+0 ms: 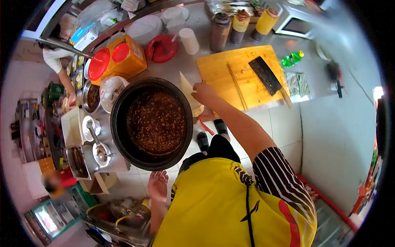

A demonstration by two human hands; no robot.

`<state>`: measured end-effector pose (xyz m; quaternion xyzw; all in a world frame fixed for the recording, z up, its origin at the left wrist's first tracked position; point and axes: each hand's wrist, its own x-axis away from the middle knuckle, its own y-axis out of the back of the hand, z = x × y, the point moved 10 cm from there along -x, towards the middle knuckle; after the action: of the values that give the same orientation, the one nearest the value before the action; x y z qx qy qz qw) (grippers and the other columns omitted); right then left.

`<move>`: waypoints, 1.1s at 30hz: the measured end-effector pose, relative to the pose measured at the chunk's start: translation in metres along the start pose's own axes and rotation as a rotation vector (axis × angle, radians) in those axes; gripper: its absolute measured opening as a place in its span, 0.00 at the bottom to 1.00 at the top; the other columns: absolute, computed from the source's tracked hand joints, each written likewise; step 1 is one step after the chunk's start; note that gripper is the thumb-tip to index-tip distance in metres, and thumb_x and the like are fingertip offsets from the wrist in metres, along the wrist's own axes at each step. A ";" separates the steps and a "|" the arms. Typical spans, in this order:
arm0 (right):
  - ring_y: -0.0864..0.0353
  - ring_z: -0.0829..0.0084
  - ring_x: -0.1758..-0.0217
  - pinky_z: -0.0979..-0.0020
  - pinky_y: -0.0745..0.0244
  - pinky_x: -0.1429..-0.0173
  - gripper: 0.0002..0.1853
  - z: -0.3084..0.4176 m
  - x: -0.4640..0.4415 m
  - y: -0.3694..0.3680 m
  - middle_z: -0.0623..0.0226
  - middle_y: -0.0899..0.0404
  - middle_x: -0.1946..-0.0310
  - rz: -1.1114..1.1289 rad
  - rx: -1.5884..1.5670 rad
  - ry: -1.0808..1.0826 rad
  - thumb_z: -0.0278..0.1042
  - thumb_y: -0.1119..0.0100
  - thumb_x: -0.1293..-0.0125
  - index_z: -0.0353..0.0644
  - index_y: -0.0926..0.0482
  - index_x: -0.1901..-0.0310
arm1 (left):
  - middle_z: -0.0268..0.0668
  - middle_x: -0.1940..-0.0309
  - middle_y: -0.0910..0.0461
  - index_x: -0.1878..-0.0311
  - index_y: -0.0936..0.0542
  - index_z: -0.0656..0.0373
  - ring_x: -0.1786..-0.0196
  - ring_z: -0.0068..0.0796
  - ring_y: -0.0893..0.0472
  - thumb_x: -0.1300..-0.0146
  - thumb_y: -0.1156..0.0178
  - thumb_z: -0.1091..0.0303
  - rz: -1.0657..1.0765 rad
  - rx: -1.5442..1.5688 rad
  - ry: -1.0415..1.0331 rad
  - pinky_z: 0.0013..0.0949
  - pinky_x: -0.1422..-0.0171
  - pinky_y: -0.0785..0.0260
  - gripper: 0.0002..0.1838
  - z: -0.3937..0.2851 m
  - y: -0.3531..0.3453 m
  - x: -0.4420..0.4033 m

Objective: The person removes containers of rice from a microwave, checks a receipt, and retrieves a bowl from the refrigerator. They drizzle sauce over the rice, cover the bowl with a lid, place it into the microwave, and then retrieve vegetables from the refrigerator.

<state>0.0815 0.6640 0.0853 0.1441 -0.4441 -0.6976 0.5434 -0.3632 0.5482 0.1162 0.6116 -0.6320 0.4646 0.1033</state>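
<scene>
A large black pot (187, 123) stands at the counter's front edge, with dark brown sauce (156, 121) full of small chopped bits inside. My right hand (204, 94) is just right of its rim, fingers curled against a pale, paper-like sheet (186, 85). The sheet is pointed at the top and partly hidden by the hand and pot. Below the pot, my left hand (158, 186) is palm up with fingers apart, holding nothing.
Right of the pot, a cutting board (214, 61) bears a cleaver (265, 76) and chopsticks (236, 86). Sauce bottles (240, 26) stand behind. An orange jug (133, 57), red bowl (161, 47) and metal bowl (91, 96) lie left. Another person's arm (66, 80) is at far left.
</scene>
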 end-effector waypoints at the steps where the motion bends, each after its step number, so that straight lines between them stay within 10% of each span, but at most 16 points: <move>1: 0.22 0.54 0.50 0.57 0.25 0.48 0.13 0.008 -0.010 -0.002 0.57 0.21 0.53 0.001 0.051 0.075 0.40 0.42 0.40 0.44 0.20 0.57 | 0.42 0.51 0.26 0.44 0.30 0.61 0.49 0.43 0.25 0.43 0.44 0.72 -0.019 -0.004 -0.015 0.42 0.45 0.29 0.22 0.003 -0.002 0.003; 9: 0.35 0.63 0.35 0.61 0.40 0.31 0.18 0.067 -0.040 -0.058 0.70 0.25 0.45 0.167 0.484 0.938 0.32 0.43 0.47 0.47 0.20 0.52 | 0.41 0.46 0.25 0.42 0.31 0.60 0.45 0.41 0.25 0.40 0.43 0.68 -0.215 -0.072 0.202 0.42 0.38 0.35 0.22 0.109 -0.015 -0.019; 15: 0.35 0.61 0.35 0.57 0.48 0.27 0.21 0.076 -0.035 -0.061 0.65 0.26 0.46 0.436 0.670 1.041 0.33 0.41 0.46 0.55 0.22 0.47 | 0.43 0.38 0.32 0.33 0.37 0.61 0.37 0.37 0.30 0.36 0.40 0.55 -0.016 -0.762 0.107 0.38 0.34 0.38 0.34 0.167 -0.105 -0.102; 18: 0.34 0.62 0.36 0.55 0.49 0.26 0.21 0.078 -0.028 -0.058 0.63 0.26 0.48 0.455 0.750 1.103 0.35 0.42 0.45 0.54 0.23 0.46 | 0.42 0.43 0.28 0.36 0.33 0.63 0.41 0.33 0.29 0.35 0.42 0.51 -0.122 -0.626 0.131 0.34 0.39 0.37 0.31 0.165 -0.160 -0.124; 33: 0.32 0.61 0.39 0.55 0.44 0.28 0.17 0.043 -0.022 -0.011 0.63 0.27 0.50 0.283 0.397 1.061 0.30 0.41 0.47 0.50 0.19 0.54 | 0.45 0.56 0.22 0.46 0.28 0.61 0.54 0.45 0.22 0.35 0.42 0.58 -0.051 -1.367 -0.412 0.43 0.50 0.31 0.20 0.141 -0.224 -0.132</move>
<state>0.0529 0.7038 0.0948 0.5121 -0.2484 -0.3542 0.7420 -0.0769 0.5773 0.0502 0.4998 -0.7740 -0.1631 0.3529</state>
